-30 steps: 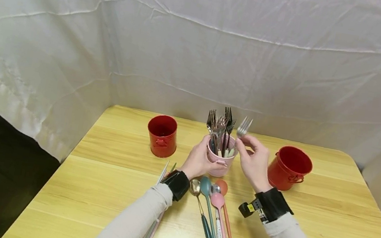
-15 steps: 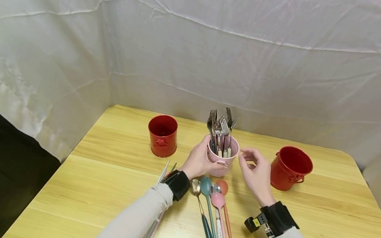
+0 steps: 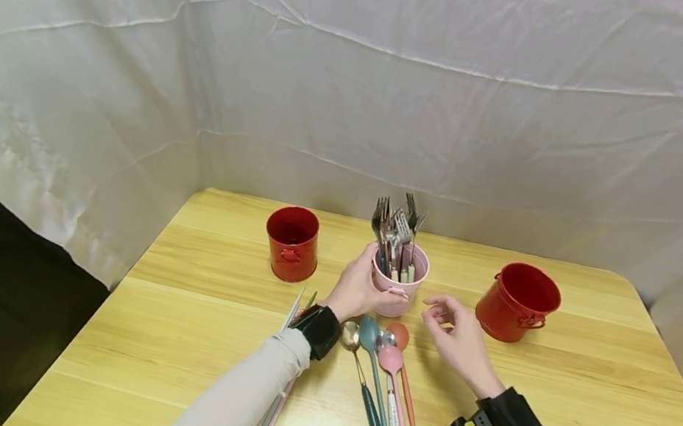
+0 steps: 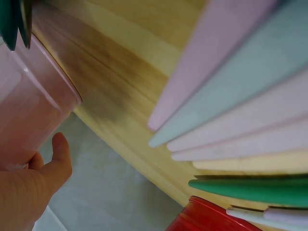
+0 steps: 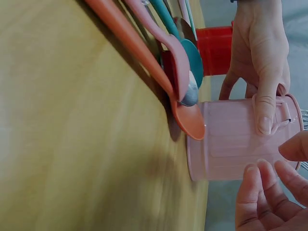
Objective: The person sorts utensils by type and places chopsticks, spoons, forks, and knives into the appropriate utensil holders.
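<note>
My left hand grips the pink bucket from its left, thumb across the front near the small handle. Several forks stand in that bucket, tines up, leaning at different angles. Just right of it, apart from the rim, my right hand hovers with fingers loosely bent and nothing between them. In the right wrist view, its fingertips appear in front of the bucket wall. Several spoons lie on the table before the bucket, among them a pink spoon, a teal spoon and an orange spoon.
One red bucket stands at the back left, another red bucket to the right. Several chopsticks lie beside and partly under my left forearm. A pale curtain hangs behind the wooden table.
My right hand has let go of a fork, now among the others in the pink bucket, and has drawn back down and right. My left hand has stayed on the bucket.
</note>
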`<control>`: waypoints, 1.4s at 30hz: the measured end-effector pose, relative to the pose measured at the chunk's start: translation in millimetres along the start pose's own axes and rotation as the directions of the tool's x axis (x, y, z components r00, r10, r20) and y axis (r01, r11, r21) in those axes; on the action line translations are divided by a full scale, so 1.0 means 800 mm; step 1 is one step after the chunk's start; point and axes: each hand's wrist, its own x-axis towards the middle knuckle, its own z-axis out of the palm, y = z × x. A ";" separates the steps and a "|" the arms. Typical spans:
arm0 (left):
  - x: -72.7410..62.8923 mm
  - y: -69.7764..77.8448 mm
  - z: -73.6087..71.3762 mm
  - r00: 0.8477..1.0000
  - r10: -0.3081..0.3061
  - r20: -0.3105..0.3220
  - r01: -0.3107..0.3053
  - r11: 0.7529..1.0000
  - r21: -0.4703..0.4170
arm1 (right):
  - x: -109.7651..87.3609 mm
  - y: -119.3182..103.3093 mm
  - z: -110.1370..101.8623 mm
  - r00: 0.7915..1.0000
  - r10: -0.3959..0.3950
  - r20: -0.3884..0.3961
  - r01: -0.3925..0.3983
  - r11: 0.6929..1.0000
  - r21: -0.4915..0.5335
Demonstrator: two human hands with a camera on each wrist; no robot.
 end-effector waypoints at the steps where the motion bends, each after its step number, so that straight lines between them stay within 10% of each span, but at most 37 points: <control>1: 0.000 0.000 0.000 1.000 0.002 -0.002 -0.002 1.000 0.001 | -0.002 0.001 0.000 1.000 -0.014 0.010 0.014 1.000 0.000; 30: -0.005 0.007 -0.004 1.000 0.019 0.002 -0.019 1.000 -0.010 | -0.042 -0.008 -0.002 0.977 -0.065 0.204 0.079 0.995 -0.059; 42: -0.031 0.002 -0.025 0.997 -0.060 0.058 0.059 0.998 0.032 | -0.051 -0.031 0.009 0.988 -0.035 0.153 0.025 0.997 0.069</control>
